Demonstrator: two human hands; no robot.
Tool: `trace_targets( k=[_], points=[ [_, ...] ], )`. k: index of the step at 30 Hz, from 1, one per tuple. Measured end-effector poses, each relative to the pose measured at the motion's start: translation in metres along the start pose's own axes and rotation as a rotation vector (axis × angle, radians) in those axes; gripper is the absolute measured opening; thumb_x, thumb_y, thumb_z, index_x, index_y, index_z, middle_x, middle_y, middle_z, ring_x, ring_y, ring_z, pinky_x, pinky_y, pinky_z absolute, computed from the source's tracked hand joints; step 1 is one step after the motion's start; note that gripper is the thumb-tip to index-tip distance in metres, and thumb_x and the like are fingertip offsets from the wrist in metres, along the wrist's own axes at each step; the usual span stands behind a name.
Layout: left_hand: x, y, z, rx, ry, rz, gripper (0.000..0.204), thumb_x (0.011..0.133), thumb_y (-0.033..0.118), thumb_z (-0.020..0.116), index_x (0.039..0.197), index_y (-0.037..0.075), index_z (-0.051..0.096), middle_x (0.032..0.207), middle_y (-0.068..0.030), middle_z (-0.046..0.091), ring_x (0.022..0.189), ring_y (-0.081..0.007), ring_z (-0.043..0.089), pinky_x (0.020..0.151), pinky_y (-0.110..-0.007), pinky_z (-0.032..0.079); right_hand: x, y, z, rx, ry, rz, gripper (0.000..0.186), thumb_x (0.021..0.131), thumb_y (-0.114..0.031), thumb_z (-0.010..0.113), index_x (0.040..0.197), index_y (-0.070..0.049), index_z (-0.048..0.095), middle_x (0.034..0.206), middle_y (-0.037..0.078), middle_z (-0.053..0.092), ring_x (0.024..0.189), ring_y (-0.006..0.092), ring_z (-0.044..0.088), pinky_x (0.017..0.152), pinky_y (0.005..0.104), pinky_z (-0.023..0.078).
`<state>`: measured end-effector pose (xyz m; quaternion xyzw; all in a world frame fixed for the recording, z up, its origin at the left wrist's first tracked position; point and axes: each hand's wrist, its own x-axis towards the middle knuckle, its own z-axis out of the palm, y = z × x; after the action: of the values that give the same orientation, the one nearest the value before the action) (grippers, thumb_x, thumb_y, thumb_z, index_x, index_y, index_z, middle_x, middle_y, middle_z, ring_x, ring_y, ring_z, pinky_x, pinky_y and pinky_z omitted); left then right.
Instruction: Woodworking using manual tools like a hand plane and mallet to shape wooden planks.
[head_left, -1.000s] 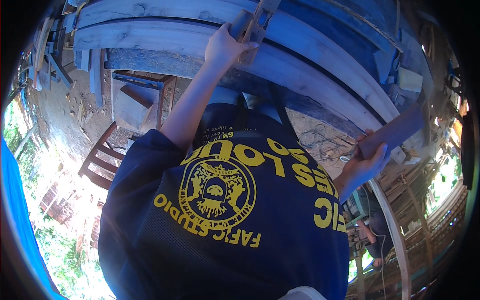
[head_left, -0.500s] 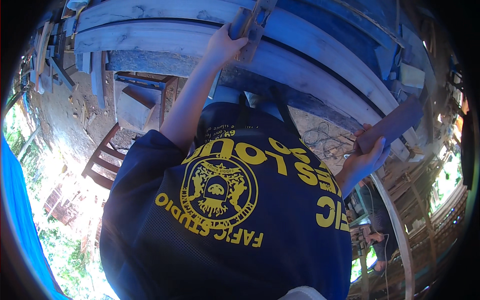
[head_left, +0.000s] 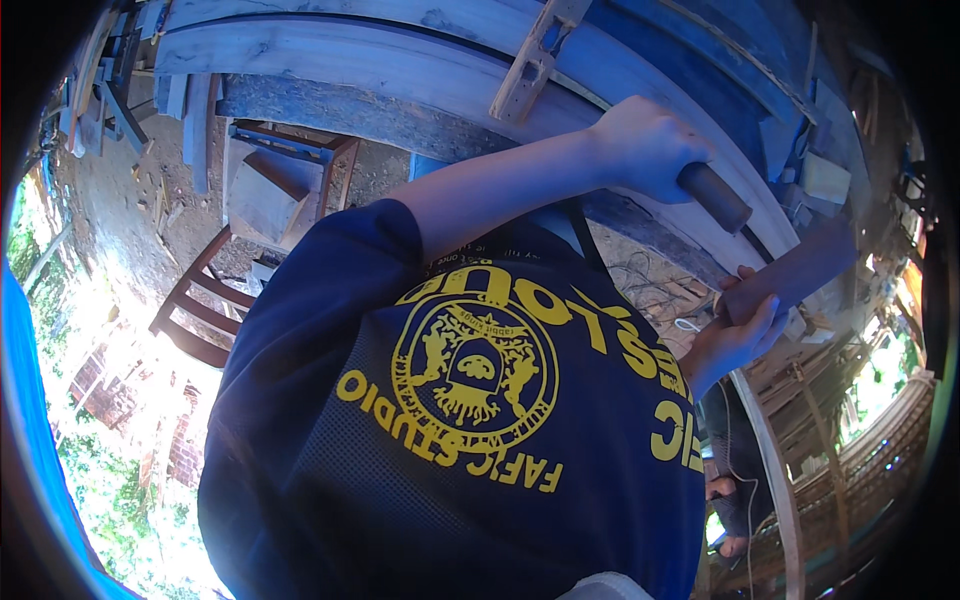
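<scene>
Away from the top centre since the earlier frame, in the head view the left hand (head_left: 648, 150) has swung to the upper right, fingers clenched round a brown rod-like piece (head_left: 716, 198). At the right, the right hand (head_left: 738, 335) grasps one end of a flat brown piece (head_left: 792, 272). A slotted wooden bar (head_left: 532, 72) lies across pale planks (head_left: 330, 57) at the top centre.

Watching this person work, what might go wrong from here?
The left hand holds a short brown piece close to the flat brown board in the right hand, so the two might knock together. The slotted wooden piece lies across the long planks near the left forearm; if loose, it could get nudged.
</scene>
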<state>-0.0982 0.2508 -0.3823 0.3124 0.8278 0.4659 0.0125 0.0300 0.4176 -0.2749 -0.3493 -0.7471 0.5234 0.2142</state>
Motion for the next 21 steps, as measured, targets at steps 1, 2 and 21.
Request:
trace_targets(
  k=[1, 2, 21],
  points=[
    [0.002, -0.002, 0.002, -0.005, 0.023, 0.017, 0.025, 0.068, 0.036, 0.075, 0.082, 0.02, 0.063, 0.077, 0.0001, 0.065, 0.068, -0.0246, 0.066, 0.06, -0.038, 0.054, -0.001, -0.001, -0.001, -0.015, -0.01, -0.008, 0.042, 0.094, -0.032, 0.054, 0.12, 0.0, 0.045, 0.088, 0.019, 0.067, 0.064, 0.021, 0.063, 0.044, 0.0234, 0.036],
    [0.002, -0.005, 0.003, -0.009, 0.031, 0.012, 0.025, 0.068, 0.036, 0.075, 0.082, 0.02, 0.063, 0.077, 0.0001, 0.065, 0.068, -0.0246, 0.066, 0.06, -0.038, 0.054, 0.0, -0.002, -0.001, -0.031, -0.021, -0.015, 0.042, 0.094, -0.032, 0.053, 0.12, 0.0, 0.045, 0.088, 0.019, 0.067, 0.064, 0.0211, 0.063, 0.045, 0.0232, 0.036],
    [0.015, -0.01, -0.023, -0.082, -0.188, -0.094, 0.029, 0.071, 0.039, 0.073, 0.089, 0.018, 0.064, 0.077, -0.0035, 0.066, 0.075, -0.0271, 0.067, 0.067, -0.041, 0.054, 0.007, 0.001, 0.003, -0.087, -0.082, -0.047, 0.039, 0.095, -0.027, 0.052, 0.119, 0.002, 0.043, 0.088, 0.022, 0.066, 0.065, 0.0237, 0.063, 0.059, 0.0296, 0.049]
  ],
)
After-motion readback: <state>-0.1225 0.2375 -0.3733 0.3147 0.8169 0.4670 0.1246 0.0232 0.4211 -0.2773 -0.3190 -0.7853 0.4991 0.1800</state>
